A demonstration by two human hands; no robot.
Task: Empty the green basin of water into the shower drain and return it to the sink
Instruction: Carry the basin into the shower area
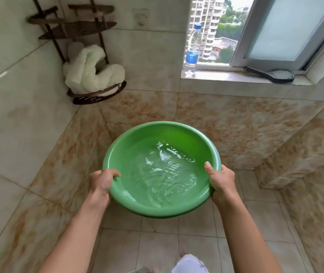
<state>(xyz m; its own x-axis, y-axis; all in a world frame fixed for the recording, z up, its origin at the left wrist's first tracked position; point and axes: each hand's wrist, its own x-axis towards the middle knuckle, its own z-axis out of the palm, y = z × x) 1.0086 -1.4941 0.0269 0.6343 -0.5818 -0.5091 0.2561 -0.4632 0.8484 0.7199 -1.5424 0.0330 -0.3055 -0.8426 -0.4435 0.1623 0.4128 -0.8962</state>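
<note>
The basin (137, 205) is held in the air over the tiled floor (157, 243), rippling water (163, 174) inside. Left hand (101, 184) clenched on the near-left rim, fingers (113, 172) curled over the edge; right hand (221, 181) grasps the right rim, thumb inside. Walls close on the left and right — open floor ahead and below. Bottle (192, 48) stands on the sill (226, 75), blue label, text unreadable. Towel (92, 69) on the corner rack (98, 93).
</note>
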